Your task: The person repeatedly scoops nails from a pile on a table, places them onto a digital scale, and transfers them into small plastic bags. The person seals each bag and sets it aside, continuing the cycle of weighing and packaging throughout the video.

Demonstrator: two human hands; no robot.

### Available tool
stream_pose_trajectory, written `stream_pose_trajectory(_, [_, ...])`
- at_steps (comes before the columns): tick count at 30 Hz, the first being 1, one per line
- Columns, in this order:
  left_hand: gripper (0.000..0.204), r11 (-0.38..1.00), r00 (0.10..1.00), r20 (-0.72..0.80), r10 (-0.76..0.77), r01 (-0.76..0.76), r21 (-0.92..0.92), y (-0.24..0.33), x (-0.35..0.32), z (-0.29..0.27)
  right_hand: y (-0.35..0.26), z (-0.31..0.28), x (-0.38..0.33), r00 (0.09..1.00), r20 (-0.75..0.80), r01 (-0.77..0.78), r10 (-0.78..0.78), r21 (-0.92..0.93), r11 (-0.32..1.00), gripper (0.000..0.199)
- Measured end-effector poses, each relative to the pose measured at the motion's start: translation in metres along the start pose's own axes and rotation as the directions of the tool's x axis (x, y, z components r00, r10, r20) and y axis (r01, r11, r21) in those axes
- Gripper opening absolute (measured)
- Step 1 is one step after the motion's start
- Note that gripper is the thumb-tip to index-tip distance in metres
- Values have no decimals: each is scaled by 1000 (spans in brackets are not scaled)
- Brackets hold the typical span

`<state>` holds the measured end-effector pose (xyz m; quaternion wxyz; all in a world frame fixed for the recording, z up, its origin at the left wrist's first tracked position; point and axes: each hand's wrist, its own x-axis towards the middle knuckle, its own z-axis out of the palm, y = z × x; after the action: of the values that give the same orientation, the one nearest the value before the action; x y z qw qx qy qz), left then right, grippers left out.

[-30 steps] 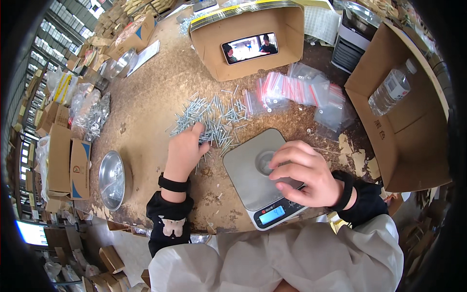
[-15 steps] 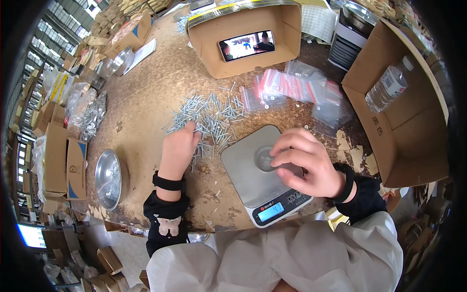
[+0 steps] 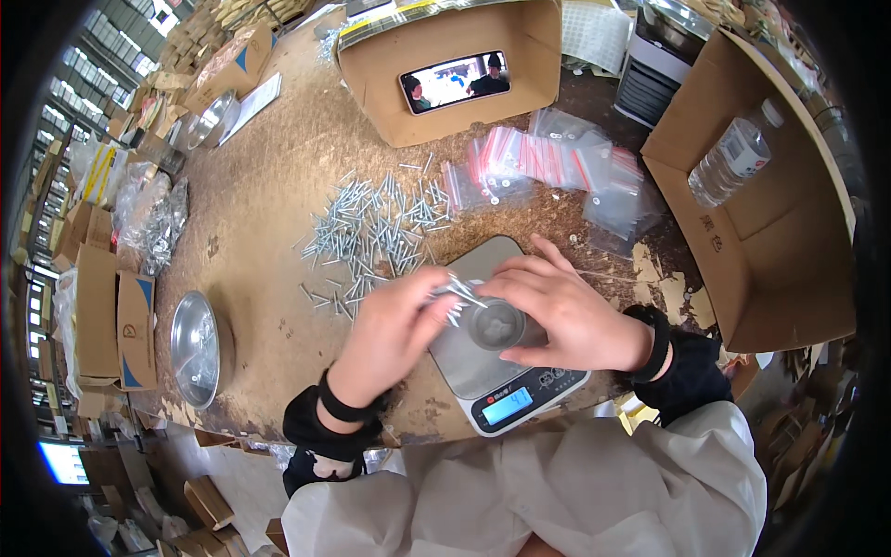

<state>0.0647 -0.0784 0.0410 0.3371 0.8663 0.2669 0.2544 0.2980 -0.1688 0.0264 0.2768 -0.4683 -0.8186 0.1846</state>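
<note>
Several silvery screws are pinched in my left hand, their ends pointing toward a small round cup. The cup stands over the flat plate of a kitchen scale, and some small pale pieces show inside it. My right hand curves around the cup's right side, with the thumb near and the fingers on the far rim. On the table beyond my left hand lies a loose heap of the same screws. The scale's blue display is lit.
Small zip bags with red edges, some holding white washers, lie beyond the scale. A phone leans in an open carton. Another carton at right holds a water bottle. A metal bowl sits at left.
My left hand has come from the screw heap to the cup, bringing several screws. My right hand has closed in around the cup, which sits slightly nearer me on the scale.
</note>
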Motion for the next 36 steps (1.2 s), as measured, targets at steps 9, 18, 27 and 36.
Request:
stream_pose_trajectory(9, [29,959,969,128,211,-230,164,15,2,20,-2,4,0,1000,-21,12,-13,-37,999,64])
stream_pose_trajectory(18, [30,982,979,80,187,-189,24,14,-1,17,-2,2,1,1000,-10,15,-15,-48,999,69])
stream_pose_trajectory(27, [22,965,971,-184,152,-186,-184,-2,-10,9,34,-44,-6,827,-458,-416,326,-108,903,42])
stream_pose_trajectory(36, [20,897,938,-346,4,-156,-413,-16,-16,0,100,-53,-33,748,-239,-663,619,-309,682,25])
